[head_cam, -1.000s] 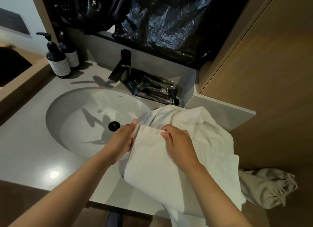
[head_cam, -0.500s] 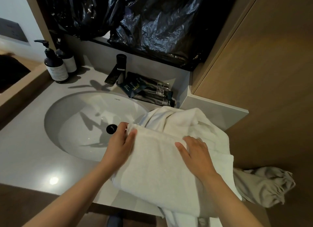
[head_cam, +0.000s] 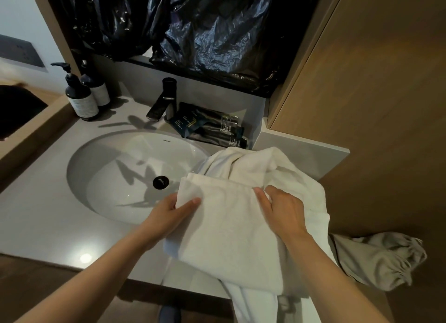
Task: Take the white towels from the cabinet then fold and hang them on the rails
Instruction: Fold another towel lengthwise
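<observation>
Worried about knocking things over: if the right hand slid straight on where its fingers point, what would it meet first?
Probably the bunched white towel heaped just beyond the folded towel that the right hand grips; the dark toiletry packets lie further on, though depth is unclear.

The towel (head_cam: 231, 228) near right is soft, matt white cloth, and the sink (head_cam: 101, 168) is smooth and glossy. Crinkled shiny black plastic bags (head_cam: 205, 28) hang at the far side beside matt wood panels (head_cam: 376, 105).

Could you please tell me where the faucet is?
In the head view, the faucet stands behind the sink, between the pump bottles at left and the dark packets at right.
</observation>
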